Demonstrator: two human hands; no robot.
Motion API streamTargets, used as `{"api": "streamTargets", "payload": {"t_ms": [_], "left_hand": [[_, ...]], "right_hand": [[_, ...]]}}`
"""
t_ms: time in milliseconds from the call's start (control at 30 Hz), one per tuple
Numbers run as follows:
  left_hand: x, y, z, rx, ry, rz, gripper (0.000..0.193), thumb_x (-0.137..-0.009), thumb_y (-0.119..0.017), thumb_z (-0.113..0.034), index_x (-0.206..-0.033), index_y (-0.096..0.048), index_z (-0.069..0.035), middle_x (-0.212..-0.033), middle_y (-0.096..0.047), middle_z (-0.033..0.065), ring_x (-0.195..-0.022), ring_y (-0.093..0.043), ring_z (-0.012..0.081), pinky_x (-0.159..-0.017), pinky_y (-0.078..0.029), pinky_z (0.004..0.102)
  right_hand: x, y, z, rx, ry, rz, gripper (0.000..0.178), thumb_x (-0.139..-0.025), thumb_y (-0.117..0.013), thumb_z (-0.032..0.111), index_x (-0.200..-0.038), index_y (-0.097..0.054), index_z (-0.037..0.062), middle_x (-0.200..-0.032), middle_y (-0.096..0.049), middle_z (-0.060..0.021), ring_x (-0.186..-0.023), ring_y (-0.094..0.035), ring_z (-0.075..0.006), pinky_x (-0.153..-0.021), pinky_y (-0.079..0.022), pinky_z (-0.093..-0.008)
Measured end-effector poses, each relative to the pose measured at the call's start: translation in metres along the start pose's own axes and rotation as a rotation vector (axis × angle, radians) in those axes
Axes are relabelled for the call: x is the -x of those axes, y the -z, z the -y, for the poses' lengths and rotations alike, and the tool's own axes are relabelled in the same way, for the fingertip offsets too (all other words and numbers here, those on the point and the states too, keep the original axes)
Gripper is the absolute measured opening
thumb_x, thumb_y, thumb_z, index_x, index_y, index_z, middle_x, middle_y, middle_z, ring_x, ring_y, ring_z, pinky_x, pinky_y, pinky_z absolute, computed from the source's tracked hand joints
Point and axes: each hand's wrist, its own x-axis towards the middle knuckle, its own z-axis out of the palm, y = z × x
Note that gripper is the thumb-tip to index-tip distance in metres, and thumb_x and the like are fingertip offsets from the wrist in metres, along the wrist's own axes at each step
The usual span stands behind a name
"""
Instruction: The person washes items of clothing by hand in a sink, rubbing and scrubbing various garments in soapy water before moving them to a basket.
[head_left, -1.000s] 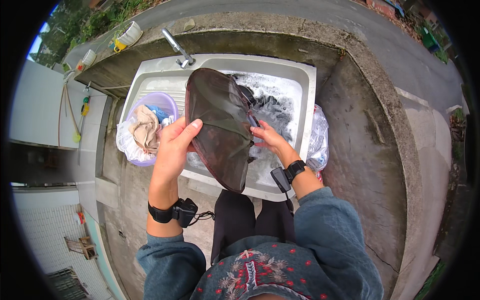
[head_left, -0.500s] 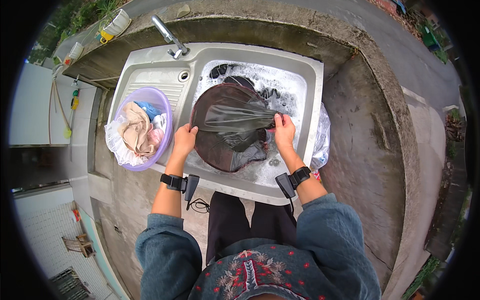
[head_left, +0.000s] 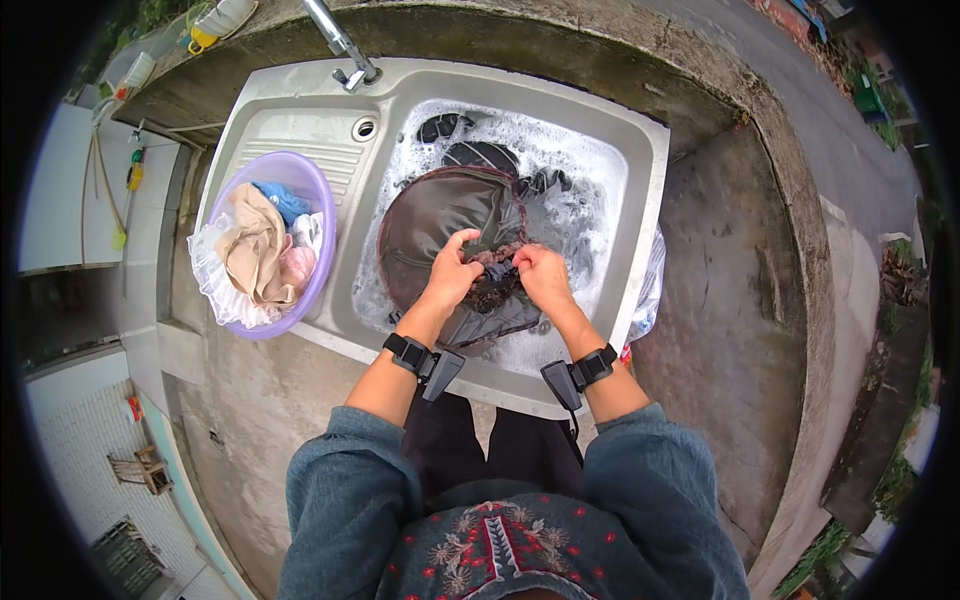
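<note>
Left hand [head_left: 455,268] moved right, nearer right hand [head_left: 541,277] | left fingers half-parted, hold unclear; right pinched on dark cloth [head_left: 428,228] | suds [head_left: 592,165] might loosen grip

Outdoor surroundings, background items only.
Purple basin [head_left: 329,220] at left, piled with beige cloth [head_left: 252,240], blue cloth [head_left: 284,201], pink cloth [head_left: 297,265]; white ruffled cloth [head_left: 222,288] hangs over its rim. Chrome tap [head_left: 338,42] upper left of centre. Stained concrete wall [head_left: 560,62] along the back, turning down the right side. White pot [head_left: 226,16] on wall top, yellow cup [head_left: 202,40] just beside. Clear plastic bag [head_left: 649,285] right, partly hidden. Far left: pale panel [head_left: 58,190], white brick wall [head_left: 75,445], small wooden stool [head_left: 150,468]. Grey road [head_left: 800,130] beyond wall; green bin [head_left: 868,100] upper right.
</note>
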Motion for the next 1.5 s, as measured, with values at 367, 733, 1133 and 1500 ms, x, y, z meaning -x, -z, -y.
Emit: {"api": "streamTargets", "payload": {"t_ms": [367,733,1133,1500], "left_hand": [[-0.015,0.031,0.04,-1.208,0.247,-0.087,0.109,-0.066,-0.065,-0.061,-0.142,-0.008,-0.008,-0.146,-0.003,0.0245,-0.132,-0.013,0.0434,-0.105,-0.011,0.0569],[-0.072,0.039,0.073,-1.244,0.336,0.088,0.093,-0.064,-0.068,-0.056,-0.137,-0.033,-0.01,-0.14,-0.031,0.0182,-0.131,-0.026,0.032,-0.102,-0.026,0.0488],[-0.03,0.056,0.043,-0.101,0.107,-0.154,0.022,-0.064,-0.072,-0.014,-0.075,-0.064,0.004,-0.081,-0.063,0.0115,-0.07,-0.059,0.0188,-0.062,-0.044,0.0293],[0.07,0.022,-0.056,0.076,-0.294,-0.132,0.018,-0.08,-0.06,-0.004,-0.094,-0.05,-0.01,-0.071,-0.054,-0.0017,-0.058,-0.049,0.0057,-0.049,-0.037,0.0195]], "right_hand": [[0.011,-0.053,-0.022,0.609,-0.148,0.481,0.084,-0.071,-0.072,0.024,-0.139,-0.024,0.0288,-0.149,-0.005,-0.0089,-0.131,-0.011,-0.0469,-0.089,-0.035,-0.0644],[-0.003,-0.103,-0.083,0.843,-0.089,0.657,0.048,-0.088,-0.035,0.018,-0.136,-0.036,0.0088,-0.146,-0.015,-0.0196,-0.135,-0.011,-0.0361,-0.107,-0.009,-0.0556],[-0.009,-0.037,-0.057,-0.529,-0.356,0.161,0.037,-0.06,-0.077,0.019,-0.085,-0.058,-0.0009,-0.08,-0.06,-0.0087,-0.076,-0.056,-0.0182,-0.07,-0.044,-0.0286],[0.04,0.076,0.023,-0.37,-0.045,-0.351,0.012,-0.069,-0.063,0.008,-0.075,-0.053,0.0053,-0.062,-0.05,-0.0018,-0.055,-0.044,-0.0107,-0.052,-0.039,-0.027]]}}
